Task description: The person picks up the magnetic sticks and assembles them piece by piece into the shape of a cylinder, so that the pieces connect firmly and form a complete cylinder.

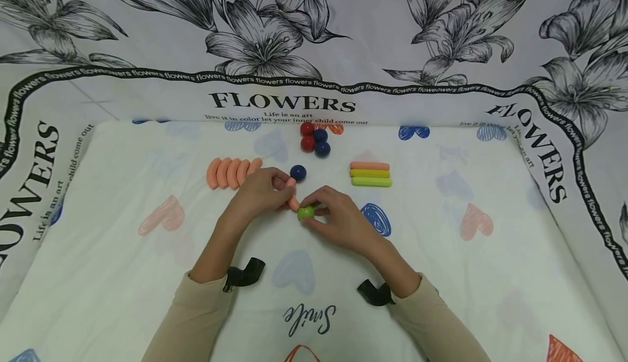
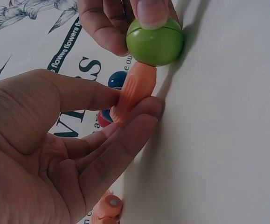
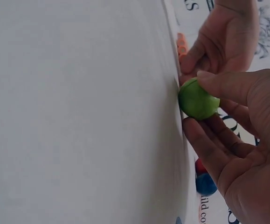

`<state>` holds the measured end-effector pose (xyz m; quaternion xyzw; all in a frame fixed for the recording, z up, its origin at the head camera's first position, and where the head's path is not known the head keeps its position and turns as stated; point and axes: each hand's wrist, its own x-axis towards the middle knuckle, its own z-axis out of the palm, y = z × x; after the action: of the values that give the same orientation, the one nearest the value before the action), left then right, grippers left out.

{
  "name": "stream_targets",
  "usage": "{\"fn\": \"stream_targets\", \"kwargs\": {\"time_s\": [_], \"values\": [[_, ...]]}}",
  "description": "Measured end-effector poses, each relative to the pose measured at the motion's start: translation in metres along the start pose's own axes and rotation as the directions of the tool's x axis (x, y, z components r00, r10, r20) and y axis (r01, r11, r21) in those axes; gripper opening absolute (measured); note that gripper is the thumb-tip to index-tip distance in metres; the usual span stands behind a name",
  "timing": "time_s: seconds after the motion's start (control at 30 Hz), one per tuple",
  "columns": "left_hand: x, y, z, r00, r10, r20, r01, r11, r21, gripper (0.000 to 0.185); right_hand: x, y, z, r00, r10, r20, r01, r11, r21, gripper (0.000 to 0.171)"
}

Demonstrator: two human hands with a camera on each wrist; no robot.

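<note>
Between thumb and fingers, my left hand (image 1: 265, 192) pinches a curved orange plastic piece (image 2: 137, 88) with a ribbed side. My right hand (image 1: 338, 217) holds a green ball (image 2: 155, 43), with a seam line around it, by thumb and fingertips. One end of the orange piece touches the ball in the left wrist view. In the right wrist view the green ball (image 3: 197, 99) hides most of the orange piece. Just beyond the left fingers lies a dark blue ball (image 1: 297, 173) on the cloth.
Several curved orange pieces (image 1: 228, 173) lie in a row at the left. Two red balls (image 1: 307, 144) and two blue balls (image 1: 321, 149) cluster at the back. Orange, yellow and green sticks (image 1: 370, 174) lie stacked side by side at the right. A printed cloth (image 1: 427, 318) covers the table.
</note>
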<state>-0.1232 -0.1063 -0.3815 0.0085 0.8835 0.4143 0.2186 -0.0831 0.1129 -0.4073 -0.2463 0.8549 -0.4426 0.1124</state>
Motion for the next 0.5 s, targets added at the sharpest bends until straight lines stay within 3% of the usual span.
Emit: {"fn": "stream_targets", "kwargs": {"time_s": [0.27,0.5], "values": [[-0.0027,0.0022,0.0009,1.0,-0.016,0.013,0.016,1.0,-0.02,0.037,-0.0017,0.0002,0.0007,1.0,0.016,0.004,-0.016,1.0,0.017,0.03],[-0.004,0.0031,0.0001,1.0,-0.011,-0.002,0.011,0.999,0.03,0.033,-0.0015,-0.0031,0.0008,0.999,0.047,0.009,-0.046,0.996,-0.079,0.037]]}}
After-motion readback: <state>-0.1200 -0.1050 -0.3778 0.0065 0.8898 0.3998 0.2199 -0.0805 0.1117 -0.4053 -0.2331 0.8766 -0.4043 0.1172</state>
